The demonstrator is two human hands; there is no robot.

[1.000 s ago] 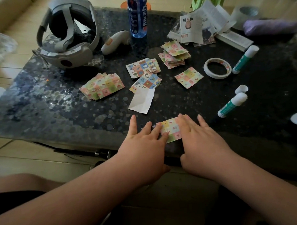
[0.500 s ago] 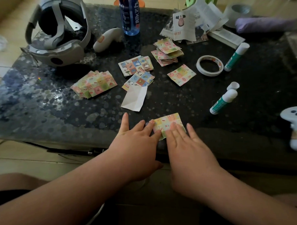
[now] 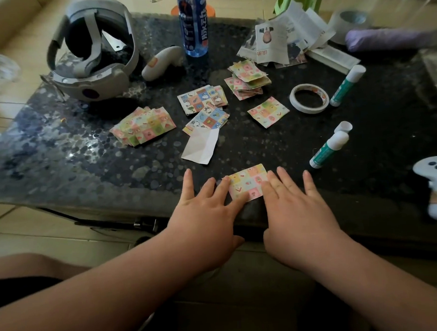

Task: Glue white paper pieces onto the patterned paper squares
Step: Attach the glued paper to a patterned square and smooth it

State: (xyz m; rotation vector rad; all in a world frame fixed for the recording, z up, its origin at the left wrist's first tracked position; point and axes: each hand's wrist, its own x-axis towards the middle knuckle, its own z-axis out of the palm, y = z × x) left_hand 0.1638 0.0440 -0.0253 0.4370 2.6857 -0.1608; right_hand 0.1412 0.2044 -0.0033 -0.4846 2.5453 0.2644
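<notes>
A patterned paper square (image 3: 248, 182) lies near the front edge of the dark table (image 3: 87, 166). My left hand (image 3: 207, 216) presses its left side with flat fingers, and my right hand (image 3: 294, 209) presses its right side the same way. A white paper piece (image 3: 201, 147) lies just beyond, partly under a blue patterned square (image 3: 206, 120). More patterned squares sit in piles at the left (image 3: 143, 124), the middle (image 3: 201, 99) and the back (image 3: 248, 79), with a single one (image 3: 268, 111) to the right. An uncapped glue stick (image 3: 328, 149) lies at right, its cap (image 3: 343, 127) beside it.
A second, capped glue stick (image 3: 347, 85) and a tape roll (image 3: 309, 98) lie at the right. A headset (image 3: 92, 50), a controller (image 3: 161, 62) and a bottle (image 3: 193, 23) stand at the back. Printed leaflets (image 3: 282, 40) lie at the back right; another controller (image 3: 436, 181) at the right edge.
My right hand has slid rightward off the middle of the square, uncovering more of it. The left hand has stayed on the left edge.
</notes>
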